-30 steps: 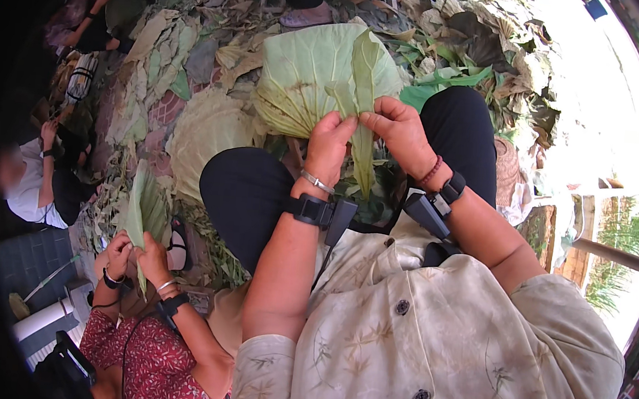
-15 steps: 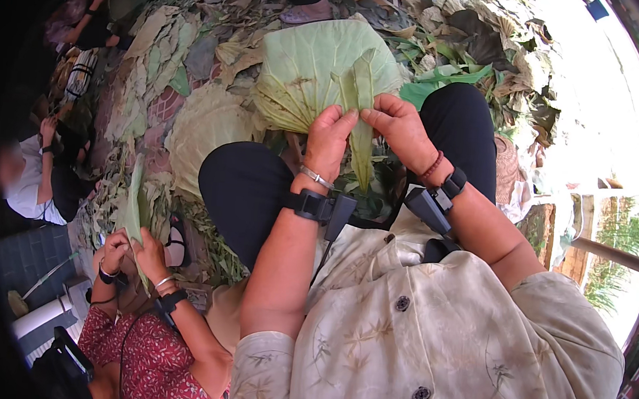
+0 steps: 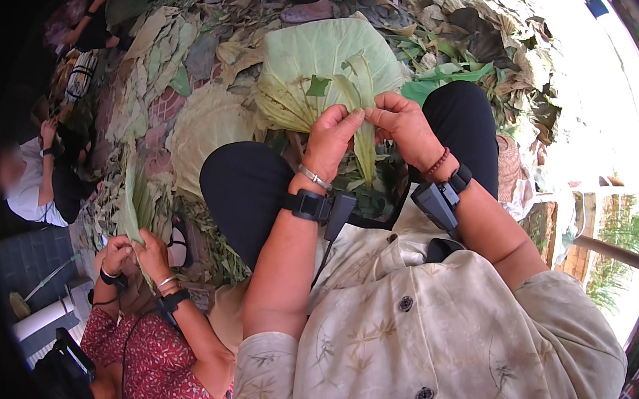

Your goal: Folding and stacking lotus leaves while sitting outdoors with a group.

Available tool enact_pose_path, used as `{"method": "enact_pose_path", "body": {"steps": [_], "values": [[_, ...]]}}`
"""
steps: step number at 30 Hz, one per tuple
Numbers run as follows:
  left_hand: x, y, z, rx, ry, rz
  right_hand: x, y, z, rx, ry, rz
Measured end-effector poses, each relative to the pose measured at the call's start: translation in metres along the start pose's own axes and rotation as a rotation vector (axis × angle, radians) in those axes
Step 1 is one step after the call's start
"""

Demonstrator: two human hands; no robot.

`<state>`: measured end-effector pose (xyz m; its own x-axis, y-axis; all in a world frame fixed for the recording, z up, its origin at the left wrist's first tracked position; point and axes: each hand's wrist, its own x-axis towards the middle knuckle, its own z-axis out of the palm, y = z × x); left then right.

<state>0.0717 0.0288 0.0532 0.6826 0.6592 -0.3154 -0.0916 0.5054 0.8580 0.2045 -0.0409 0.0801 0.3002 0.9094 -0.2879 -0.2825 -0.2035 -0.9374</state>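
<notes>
My left hand (image 3: 331, 142) and my right hand (image 3: 409, 130) meet in front of my knees, thumbs and fingertips pinching a narrow, folded pale-green lotus leaf (image 3: 365, 152). Its lower end hangs between my legs, while the upper end spreads in loose flaps above my fingers. A small darker green flap (image 3: 318, 86) shows just left of these. Behind my hands, a broad pale lotus leaf (image 3: 328, 46) lies spread out, its veins fanning from a browned, yellowish lower left part. The fingers of my right hand are partly curled out of sight.
Dried leaves (image 3: 475, 39) cover the ground ahead. Another large pale leaf (image 3: 208, 131) lies beside my left knee. At lower left, a co-worker's hands (image 3: 135, 254) hold a long folded leaf (image 3: 132, 196). More people sit at far left. A woven straw item (image 3: 506, 163) is beside my right knee.
The upper end of the folded leaf has opened into bent flaps, and the darker green flap has appeared at its left. My hands have barely moved. The co-worker's leaf has spread slightly.
</notes>
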Motion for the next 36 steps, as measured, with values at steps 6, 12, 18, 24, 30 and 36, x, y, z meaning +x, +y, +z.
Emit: {"method": "enact_pose_path", "body": {"steps": [6,12,18,24,30,36], "values": [[0.003,-0.006,0.001,-0.048,0.033,-0.017,-0.001,0.007,0.003,-0.093,0.013,-0.159],[-0.002,0.001,0.008,-0.201,0.019,-0.026,0.000,0.004,0.007,-0.066,0.031,-0.241],[0.004,-0.008,0.000,-0.150,0.117,0.120,-0.004,-0.004,0.003,-0.057,-0.089,-0.009],[-0.003,0.003,0.009,-0.158,0.093,-0.002,-0.002,0.001,0.001,-0.029,-0.025,-0.055],[0.001,-0.001,0.005,-0.098,0.133,-0.018,-0.005,-0.001,0.010,-0.055,0.022,-0.220],[-0.005,0.006,0.009,-0.111,0.033,-0.038,-0.006,-0.006,0.006,-0.010,0.057,-0.226]]}}
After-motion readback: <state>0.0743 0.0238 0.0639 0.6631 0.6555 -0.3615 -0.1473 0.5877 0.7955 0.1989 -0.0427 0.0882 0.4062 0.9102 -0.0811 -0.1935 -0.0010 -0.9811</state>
